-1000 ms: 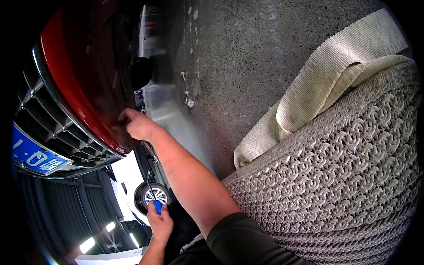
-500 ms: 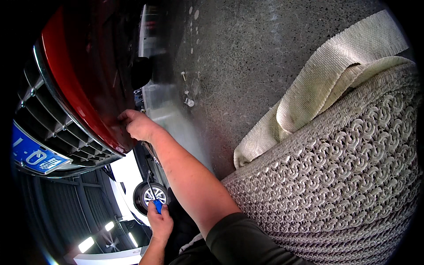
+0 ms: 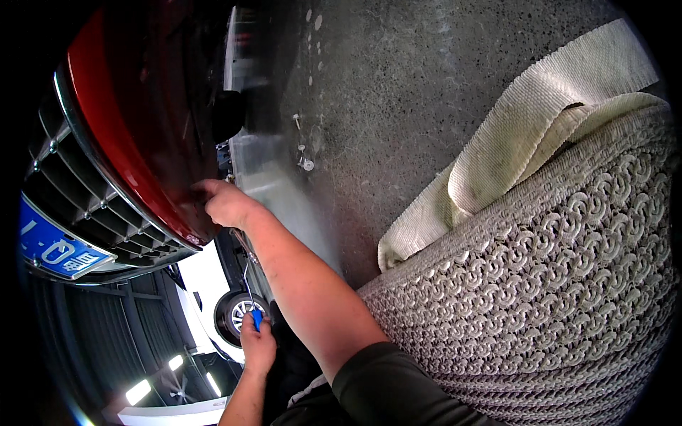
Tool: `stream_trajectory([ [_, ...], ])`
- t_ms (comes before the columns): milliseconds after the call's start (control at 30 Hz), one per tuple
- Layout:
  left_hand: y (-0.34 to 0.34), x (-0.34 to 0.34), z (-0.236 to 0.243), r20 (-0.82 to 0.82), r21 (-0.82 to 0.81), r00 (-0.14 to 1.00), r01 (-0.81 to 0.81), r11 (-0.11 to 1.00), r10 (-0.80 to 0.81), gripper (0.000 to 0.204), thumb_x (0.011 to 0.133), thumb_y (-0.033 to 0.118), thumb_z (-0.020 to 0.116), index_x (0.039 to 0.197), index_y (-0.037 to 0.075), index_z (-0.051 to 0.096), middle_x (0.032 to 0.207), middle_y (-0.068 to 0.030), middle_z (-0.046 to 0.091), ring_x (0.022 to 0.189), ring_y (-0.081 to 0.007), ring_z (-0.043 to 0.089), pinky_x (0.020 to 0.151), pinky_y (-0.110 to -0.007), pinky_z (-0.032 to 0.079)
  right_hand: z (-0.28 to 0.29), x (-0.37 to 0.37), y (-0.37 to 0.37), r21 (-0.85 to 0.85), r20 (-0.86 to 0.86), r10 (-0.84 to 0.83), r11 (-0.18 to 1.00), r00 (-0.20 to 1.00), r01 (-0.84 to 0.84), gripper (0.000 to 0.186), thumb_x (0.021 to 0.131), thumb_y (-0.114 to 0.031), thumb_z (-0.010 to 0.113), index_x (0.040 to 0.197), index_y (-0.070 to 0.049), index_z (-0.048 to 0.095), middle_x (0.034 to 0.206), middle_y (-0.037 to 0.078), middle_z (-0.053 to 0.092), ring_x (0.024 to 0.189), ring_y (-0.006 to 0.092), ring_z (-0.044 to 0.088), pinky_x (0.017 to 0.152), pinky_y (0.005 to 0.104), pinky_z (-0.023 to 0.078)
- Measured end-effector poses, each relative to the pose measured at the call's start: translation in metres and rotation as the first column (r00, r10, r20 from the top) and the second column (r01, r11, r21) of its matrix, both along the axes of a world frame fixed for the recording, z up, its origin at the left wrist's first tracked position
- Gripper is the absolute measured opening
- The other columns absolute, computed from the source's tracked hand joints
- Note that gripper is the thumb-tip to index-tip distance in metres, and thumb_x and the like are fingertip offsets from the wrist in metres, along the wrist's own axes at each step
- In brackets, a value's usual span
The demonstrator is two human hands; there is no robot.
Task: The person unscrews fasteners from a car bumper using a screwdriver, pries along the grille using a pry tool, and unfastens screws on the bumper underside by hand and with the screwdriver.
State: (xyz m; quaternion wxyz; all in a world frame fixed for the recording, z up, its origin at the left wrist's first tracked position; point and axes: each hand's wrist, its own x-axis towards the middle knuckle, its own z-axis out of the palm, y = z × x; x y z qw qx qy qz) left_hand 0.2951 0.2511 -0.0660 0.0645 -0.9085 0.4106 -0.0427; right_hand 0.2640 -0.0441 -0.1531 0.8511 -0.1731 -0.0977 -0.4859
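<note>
My right arm, in a dark sleeve, crosses the middle of the view. My right hand (image 3: 231, 204) rests against the dark red car panel (image 3: 153, 160), a finger stretched along its surface and the others partly bent. No held object shows in it. Lower down on the left, my left hand (image 3: 258, 346) is closed around the blue handle of a hand tool (image 3: 257, 319). The tool's slim metal shaft rises from the handle toward a metal part (image 3: 245, 245) beside my right wrist. Where the tip ends cannot be made out.
The chrome-edged grille (image 3: 89, 206) and blue licence plate (image 3: 60, 245) lie to the left. A white car's wheel (image 3: 241, 312) stands behind my left hand. Small fasteners (image 3: 305, 164) lie on the grey floor (image 3: 383, 92). A woven bag (image 3: 540, 284) with a pale strap (image 3: 526, 121) fills the right.
My left hand has shifted slightly up and to the right with the blue-handled tool, whose shaft now sits higher. My right hand stays almost in the same spot on the panel.
</note>
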Motion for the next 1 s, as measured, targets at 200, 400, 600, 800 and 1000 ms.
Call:
stream_trajectory([
  [200,-0.002,0.022,-0.001,-0.009,-0.002,0.996,0.085,0.996,-0.085,0.009,0.102,0.012,0.059,0.101,0.002,0.059,0.073,-0.0035,0.056,0.061,-0.0129,0.052,0.055,-0.032,0.043,-0.015,0.050,-0.012,0.042,-0.142,-0.197,0.978,0.970,0.205,0.055,0.084,0.012,0.046,0.135,-0.002,0.063,0.121,0.017,0.073,0.104,0.0282,0.070,0.085,0.0358,0.056],
  [400,-0.030,-0.028,-0.017,-0.162,0.096,0.983,-0.078,0.992,0.092,0.014,0.103,0.014,0.058,0.112,0.003,0.061,0.084,-0.0043,0.064,0.074,-0.0163,0.063,0.068,-0.031,0.053,-0.022,0.057,0.005,0.166,-0.630,-0.081,0.958,0.773,0.236,0.033,0.088,-0.006,0.058,0.117,0.002,0.068,0.119,0.027,0.071,0.116,0.0414,0.067,0.099,0.0447,0.053],
  [600,-0.031,0.043,-0.061,-0.208,0.419,0.948,0.309,0.854,-0.241,0.041,0.098,0.017,0.067,0.134,-0.002,0.059,0.120,-0.0156,0.071,0.112,-0.0241,0.066,0.095,-0.036,0.053,-0.038,0.057,0.017,0.122,-0.714,0.027,0.989,0.700,0.086,0.035,0.089,-0.013,0.060,0.118,0.004,0.068,0.127,0.030,0.067,0.122,0.0436,0.064,0.104,0.0479,0.052],
  [800,-0.023,0.072,-0.074,-0.399,0.225,0.898,0.293,0.929,-0.187,0.054,0.092,0.025,0.076,0.137,-0.001,0.060,0.129,-0.0180,0.070,0.125,-0.0295,0.063,0.104,-0.040,0.050,-0.031,0.064,0.025,0.133,-0.723,0.068,0.990,0.688,0.043,0.035,0.090,-0.015,0.061,0.119,0.004,0.068,0.125,0.028,0.068,0.120,0.0426,0.065,0.103,0.0469,0.053],
  [1000,-0.048,0.019,-0.053,-0.283,0.397,0.941,0.289,0.871,-0.183,0.048,0.093,0.023,0.073,0.134,0.000,0.062,0.130,-0.0198,0.068,0.118,-0.0312,0.066,0.101,-0.040,0.051,-0.048,0.074,0.031,0.168,-0.744,0.072,0.982,0.664,0.082,0.033,0.089,-0.015,0.062,0.115,0.005,0.068,0.119,0.030,0.070,0.117,0.0426,0.066,0.101,0.0466,0.053],
])
